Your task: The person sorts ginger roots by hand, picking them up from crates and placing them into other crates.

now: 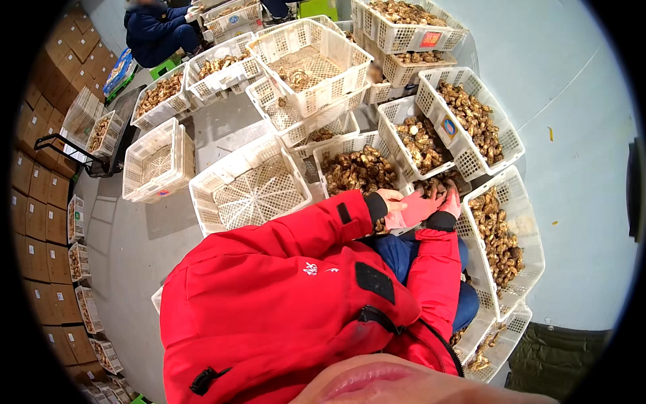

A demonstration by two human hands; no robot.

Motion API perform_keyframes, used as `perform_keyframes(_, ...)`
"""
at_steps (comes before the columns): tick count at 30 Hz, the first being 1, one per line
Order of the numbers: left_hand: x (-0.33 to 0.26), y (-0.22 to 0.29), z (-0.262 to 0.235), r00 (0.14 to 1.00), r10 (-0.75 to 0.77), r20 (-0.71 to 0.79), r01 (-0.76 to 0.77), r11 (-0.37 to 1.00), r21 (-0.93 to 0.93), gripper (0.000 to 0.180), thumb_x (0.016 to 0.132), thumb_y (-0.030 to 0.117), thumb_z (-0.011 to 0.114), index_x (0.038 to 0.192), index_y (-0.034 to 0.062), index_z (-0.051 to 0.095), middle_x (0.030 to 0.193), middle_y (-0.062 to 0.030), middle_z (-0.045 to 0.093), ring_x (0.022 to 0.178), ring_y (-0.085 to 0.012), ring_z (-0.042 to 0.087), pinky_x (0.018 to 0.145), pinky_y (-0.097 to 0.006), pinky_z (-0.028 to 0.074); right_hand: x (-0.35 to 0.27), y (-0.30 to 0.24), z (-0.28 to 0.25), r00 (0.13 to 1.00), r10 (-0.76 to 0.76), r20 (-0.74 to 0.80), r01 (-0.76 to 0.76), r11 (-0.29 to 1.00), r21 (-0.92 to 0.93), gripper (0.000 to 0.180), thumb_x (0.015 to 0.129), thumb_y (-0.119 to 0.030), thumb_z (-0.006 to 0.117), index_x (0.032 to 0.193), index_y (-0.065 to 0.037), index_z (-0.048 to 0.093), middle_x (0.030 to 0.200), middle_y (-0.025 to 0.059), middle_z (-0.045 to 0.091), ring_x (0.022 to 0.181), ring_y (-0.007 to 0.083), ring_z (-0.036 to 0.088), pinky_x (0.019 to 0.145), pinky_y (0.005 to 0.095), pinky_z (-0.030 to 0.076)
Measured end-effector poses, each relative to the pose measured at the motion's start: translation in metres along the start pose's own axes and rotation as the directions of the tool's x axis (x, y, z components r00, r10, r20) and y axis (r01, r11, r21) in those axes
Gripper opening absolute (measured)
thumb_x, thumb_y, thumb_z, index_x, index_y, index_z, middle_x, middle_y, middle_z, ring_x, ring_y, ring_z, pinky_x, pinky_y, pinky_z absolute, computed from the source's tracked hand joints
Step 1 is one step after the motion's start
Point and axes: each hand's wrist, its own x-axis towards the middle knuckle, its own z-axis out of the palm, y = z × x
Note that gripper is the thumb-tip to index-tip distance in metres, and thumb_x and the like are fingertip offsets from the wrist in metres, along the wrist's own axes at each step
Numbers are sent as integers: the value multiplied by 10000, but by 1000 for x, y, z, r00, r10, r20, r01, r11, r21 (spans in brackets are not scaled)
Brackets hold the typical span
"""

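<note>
In front of my knees both hands meet above the crates. My left hand (391,198) shows bare skin past the black cuff, its fingers closed at the edge of a pink glove (415,209). That glove has dark fingertips and reaches toward my right hand. My right hand (451,200) wears a pink glove and touches or nearly touches it; its fingers are partly hidden. Nearest are a crate (323,160) of brown knobbly root-like pieces (363,172) to the left, and a tilted crate (531,249) of lighter brown pieces (496,242) to the right.
An empty white crate (259,188) lies left of my arm, with stacked crates (159,163) beyond. More filled crates (471,124) stand ahead. Another person (158,30) crouches at the far left. A trolley (101,155) and cardboard boxes (40,222) line the left side.
</note>
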Motion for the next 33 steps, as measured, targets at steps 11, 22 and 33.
perform_keyframes(11,4,-7,-9,928,316,-195,-294,946,137,135,781,154,557,830,29,545,684,-6,554,599,-62,498,524,-214,414,5,12,-12,992,49,120,-45,998,-32,239,813,-107,463,1013,15,509,791,135,558,692,238,531,690,378,480)
perform_keyframes(22,19,-10,-37,771,306,-558,-407,911,-62,144,762,142,574,787,11,523,643,-28,537,567,-92,496,494,-225,406,-18,13,22,958,186,219,-14,792,-610,295,830,-190,481,1090,-51,493,856,55,586,684,126,571,528,195,413)
perform_keyframes(33,39,-54,-46,818,325,-475,-452,873,-181,157,763,79,567,868,12,471,725,-73,560,634,-136,552,549,-267,466,-63,11,63,709,457,537,242,557,-794,363,758,-119,541,1095,2,483,932,39,570,782,91,531,648,206,418)
